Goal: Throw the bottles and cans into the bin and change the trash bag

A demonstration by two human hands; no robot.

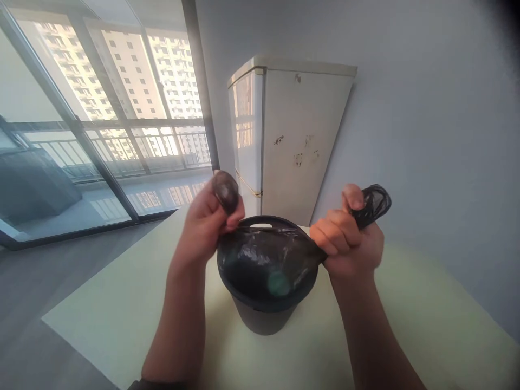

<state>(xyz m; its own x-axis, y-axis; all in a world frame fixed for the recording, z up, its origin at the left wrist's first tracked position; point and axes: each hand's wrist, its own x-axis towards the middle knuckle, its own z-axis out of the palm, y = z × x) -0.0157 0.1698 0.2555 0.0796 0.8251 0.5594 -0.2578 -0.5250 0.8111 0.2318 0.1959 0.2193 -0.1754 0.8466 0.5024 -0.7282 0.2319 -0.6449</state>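
Note:
A dark round trash can (264, 319) with a handle slot in its rim stands on the pale table. A thin black garbage bag (264, 254) is stretched across its mouth, and a greenish round patch shows through or on the plastic. My left hand (203, 222) is closed round one gathered end of the bag at the can's left rim. On the right, my right hand (349, 233) is closed in a fist round the other end, with a bunched loop of plastic sticking out above the thumb. What lies inside the can is hidden.
The pale table (122, 319) spreads around the can. A worn white refrigerator (300, 130) stands behind it against the grey wall (426, 135). To the left are glass sliding doors (101, 146), with a balcony railing and tall buildings beyond.

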